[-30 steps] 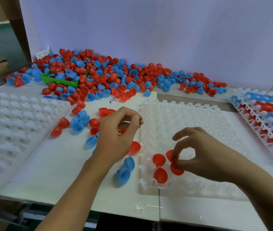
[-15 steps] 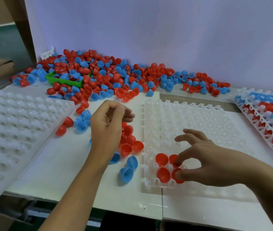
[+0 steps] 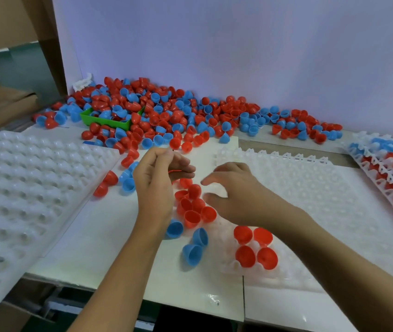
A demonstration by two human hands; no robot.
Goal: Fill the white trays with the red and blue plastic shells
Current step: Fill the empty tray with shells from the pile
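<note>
beside the white plastic tray, the left hand pinches a red plastic shell to feed it; the right hand hovers with fingers spread, holding nothing.

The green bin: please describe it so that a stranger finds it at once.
Look at the big pile of shells along the back wall. At its left end sits the green bin, half buried and filled with shells. It is the only green thing among red, blue and white.
</note>
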